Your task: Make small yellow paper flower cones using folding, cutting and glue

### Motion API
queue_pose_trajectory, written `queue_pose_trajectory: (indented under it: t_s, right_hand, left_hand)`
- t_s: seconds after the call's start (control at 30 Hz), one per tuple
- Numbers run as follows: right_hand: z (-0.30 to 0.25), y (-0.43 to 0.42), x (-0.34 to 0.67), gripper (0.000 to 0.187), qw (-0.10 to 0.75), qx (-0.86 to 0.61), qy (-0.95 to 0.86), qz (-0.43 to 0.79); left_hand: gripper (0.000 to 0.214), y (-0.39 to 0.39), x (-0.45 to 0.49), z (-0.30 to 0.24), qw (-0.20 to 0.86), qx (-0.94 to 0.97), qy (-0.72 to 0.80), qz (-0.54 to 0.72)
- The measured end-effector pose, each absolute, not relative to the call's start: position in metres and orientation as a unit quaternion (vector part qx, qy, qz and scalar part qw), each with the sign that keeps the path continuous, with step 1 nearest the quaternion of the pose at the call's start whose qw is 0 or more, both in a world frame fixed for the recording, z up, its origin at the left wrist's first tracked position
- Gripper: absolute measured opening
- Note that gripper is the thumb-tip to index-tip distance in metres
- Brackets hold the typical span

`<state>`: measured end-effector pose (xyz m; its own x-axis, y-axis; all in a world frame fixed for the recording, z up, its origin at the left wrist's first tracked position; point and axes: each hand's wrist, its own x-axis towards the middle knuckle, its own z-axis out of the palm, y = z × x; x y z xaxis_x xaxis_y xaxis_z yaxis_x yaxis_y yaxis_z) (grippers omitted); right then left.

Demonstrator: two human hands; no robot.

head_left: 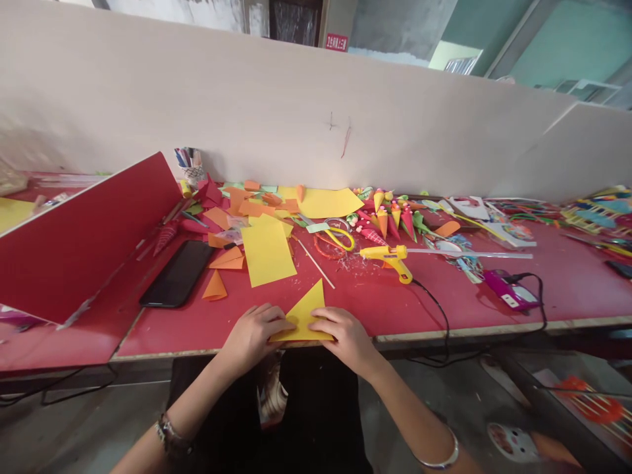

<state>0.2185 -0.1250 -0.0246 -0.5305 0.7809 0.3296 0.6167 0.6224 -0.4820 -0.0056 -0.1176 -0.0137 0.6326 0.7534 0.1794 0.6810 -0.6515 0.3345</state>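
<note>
At lower centre the left hand (254,332) lies palm down, fingers loosely curled, pressing the folded yellow paper triangle (309,308) onto the red surface (197,322). The triangle's base runs left-right and its tip points up-frame. The right hand (345,336) presses likewise.

Red bench (567,289): folded yellow paper (309,309) at near edge, black phone (178,273) left, glue gun (390,255) centre, paper scraps (251,207) along far edge.

The folded paper (309,309) lies at the near edge of the table (197,322), in the middle. Behind it lies a paper sheet (266,253), with the phone (178,273) on its left and the scissors (338,236) and glue gun (390,255) on its right. A board (83,237) leans at the far left, the pen cup (190,164) behind it.
</note>
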Motion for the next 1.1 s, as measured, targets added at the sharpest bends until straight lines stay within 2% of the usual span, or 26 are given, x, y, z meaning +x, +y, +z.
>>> queue_pose_trajectory:
  t_s: [0.17, 0.43, 0.67, 0.87, 1.1]
  right_hand:
    - [-0.024, -0.126, 0.215, 0.009, 0.302, -0.431, -0.829, 0.189]
    - [-0.019, -0.125, 0.211, 0.01, 0.295, -0.461, -0.813, 0.201]
    - [-0.02, -0.122, 0.209, 0.007, 0.32, -0.48, -0.789, 0.211]
    - [-0.022, -0.12, 0.206, 0.012, 0.333, -0.511, -0.768, 0.197]
    - [-0.02, -0.12, 0.201, 0.008, 0.322, -0.526, -0.765, 0.184]
  left_hand:
    - [0.017, -0.117, 0.002, -0.014, 0.125, 0.875, 0.429, 0.186]
    - [0.016, -0.114, 0.001, -0.012, 0.172, 0.845, 0.465, 0.198]
    - [0.018, -0.115, 0.001, -0.012, 0.166, 0.821, 0.516, 0.18]
    - [0.024, -0.113, 0.001, -0.012, 0.171, 0.806, 0.537, 0.181]
    - [0.026, -0.116, 0.0, -0.011, 0.11, 0.791, 0.577, 0.17]
